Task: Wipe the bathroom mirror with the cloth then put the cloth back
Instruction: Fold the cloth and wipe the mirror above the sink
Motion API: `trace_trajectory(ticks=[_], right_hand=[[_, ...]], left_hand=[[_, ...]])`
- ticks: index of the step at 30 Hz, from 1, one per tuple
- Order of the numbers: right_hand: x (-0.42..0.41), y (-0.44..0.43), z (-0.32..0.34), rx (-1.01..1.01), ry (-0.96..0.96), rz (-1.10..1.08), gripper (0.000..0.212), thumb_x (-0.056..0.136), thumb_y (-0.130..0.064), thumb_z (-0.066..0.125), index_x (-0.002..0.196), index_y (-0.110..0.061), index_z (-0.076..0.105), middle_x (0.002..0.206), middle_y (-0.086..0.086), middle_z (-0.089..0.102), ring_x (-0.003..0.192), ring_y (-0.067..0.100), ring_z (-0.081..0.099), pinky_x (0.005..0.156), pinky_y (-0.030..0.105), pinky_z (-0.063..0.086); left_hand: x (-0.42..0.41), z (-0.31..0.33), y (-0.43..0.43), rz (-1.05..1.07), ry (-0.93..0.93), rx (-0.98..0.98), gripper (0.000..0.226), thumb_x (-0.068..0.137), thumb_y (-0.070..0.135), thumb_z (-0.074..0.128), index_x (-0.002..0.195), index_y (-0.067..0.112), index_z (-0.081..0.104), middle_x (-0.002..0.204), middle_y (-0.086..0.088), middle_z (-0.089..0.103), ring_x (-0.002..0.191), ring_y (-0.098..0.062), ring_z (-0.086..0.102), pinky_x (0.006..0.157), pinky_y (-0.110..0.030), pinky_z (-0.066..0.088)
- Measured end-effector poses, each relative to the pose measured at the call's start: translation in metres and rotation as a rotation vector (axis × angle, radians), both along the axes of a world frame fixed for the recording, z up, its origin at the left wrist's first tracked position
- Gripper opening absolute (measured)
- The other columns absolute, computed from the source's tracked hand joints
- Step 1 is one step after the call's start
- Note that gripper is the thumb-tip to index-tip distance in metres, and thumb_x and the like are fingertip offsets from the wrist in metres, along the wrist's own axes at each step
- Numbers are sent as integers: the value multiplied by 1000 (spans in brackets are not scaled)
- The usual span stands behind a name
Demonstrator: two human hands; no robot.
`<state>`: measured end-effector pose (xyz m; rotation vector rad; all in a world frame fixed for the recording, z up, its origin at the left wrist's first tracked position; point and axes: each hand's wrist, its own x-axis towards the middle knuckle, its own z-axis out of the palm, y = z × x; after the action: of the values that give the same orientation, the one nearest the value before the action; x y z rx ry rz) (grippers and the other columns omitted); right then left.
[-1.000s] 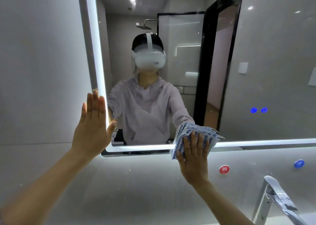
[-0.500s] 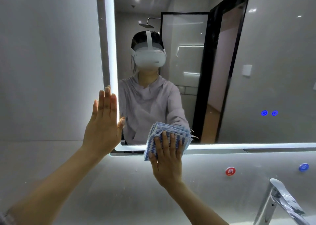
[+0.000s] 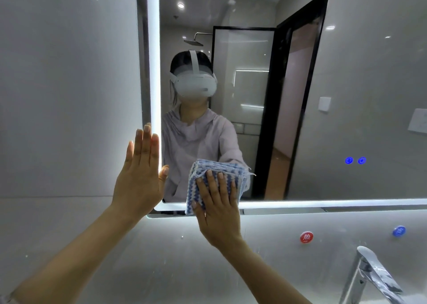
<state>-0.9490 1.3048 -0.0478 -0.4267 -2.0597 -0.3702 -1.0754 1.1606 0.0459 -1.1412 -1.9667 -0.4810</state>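
cloth (image 3: 217, 168) judged soft, light; right grip (image 3: 219, 209) flat, pressing it to mirror (image 3: 346, 96); left grip (image 3: 141, 181) flat, empty; best pinched at upper edge.

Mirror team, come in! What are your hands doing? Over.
Left hand flat at lit left edge of mirror. Right hand flat, pressing folded cloth on bottom-left corner. Tap low right, out of the way.
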Motion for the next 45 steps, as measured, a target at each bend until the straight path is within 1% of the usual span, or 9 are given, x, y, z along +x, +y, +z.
trace_trajectory(ticks=[4,9,11,15,21,25,30,37,45], right_hand=[[-6,3,44,22,24,24,56,100,-43,30,151,-20,22,162,-2,3,148,23,9,120,48,3],[-13,4,98,129,45,-4,58,98,-43,31,150,-18,24,159,4,17,147,23,11,120,45,-3],[-16,4,117,175,33,-15,60,98,-43,33,150,-18,22,159,4,15,147,22,9,120,44,-5],[-22,3,149,226,-14,-27,61,98,-44,31,152,-17,20,160,4,10,148,22,4,120,46,-3],[-32,-3,185,315,-17,-25,64,99,-44,36,152,-17,13,158,3,1,147,21,1,120,46,-2],[-41,-11,208,358,-11,-19,62,99,-45,29,152,-16,13,158,4,1,147,23,0,119,44,-7],[-54,-25,225,360,-59,25,61,100,-44,27,152,-19,9,159,2,-1,146,21,-7,119,43,-10],[-75,-44,225,301,-83,16,60,101,-44,18,152,-19,-2,160,3,-8,147,23,-13,117,44,-18],[-72,-42,229,339,-58,52,63,101,-44,30,153,-18,4,158,2,-9,145,21,-16,117,40,-19]], left_hand=[[4,1,-1,-9,-7,18,72,92,44,17,145,-3,7,155,-21,2,143,-37,5,114,-52,20],[5,2,-1,2,4,19,69,93,43,17,143,-5,18,153,-24,14,139,-41,18,108,-54,31],[4,2,-2,16,-1,10,69,95,45,12,143,-5,20,152,-24,16,139,-42,21,107,-54,32],[5,2,-1,48,14,9,71,92,47,19,144,-2,16,153,-21,12,140,-39,18,111,-50,29],[14,9,-6,71,-9,1,77,89,53,25,143,-2,26,152,-21,22,139,-36,23,115,-37,4],[16,13,-10,89,-25,-44,78,90,54,24,141,-3,31,151,-21,26,137,-36,26,114,-37,1],[15,13,-8,119,-62,-81,85,90,63,10,140,-2,33,149,-20,30,136,-36,29,113,-39,3],[11,9,-4,105,-49,-36,85,89,63,10,144,0,24,150,-21,28,136,-36,30,113,-39,6],[11,9,-3,104,2,-8,82,90,64,8,140,0,22,146,-23,33,132,-40,35,111,-40,7]])
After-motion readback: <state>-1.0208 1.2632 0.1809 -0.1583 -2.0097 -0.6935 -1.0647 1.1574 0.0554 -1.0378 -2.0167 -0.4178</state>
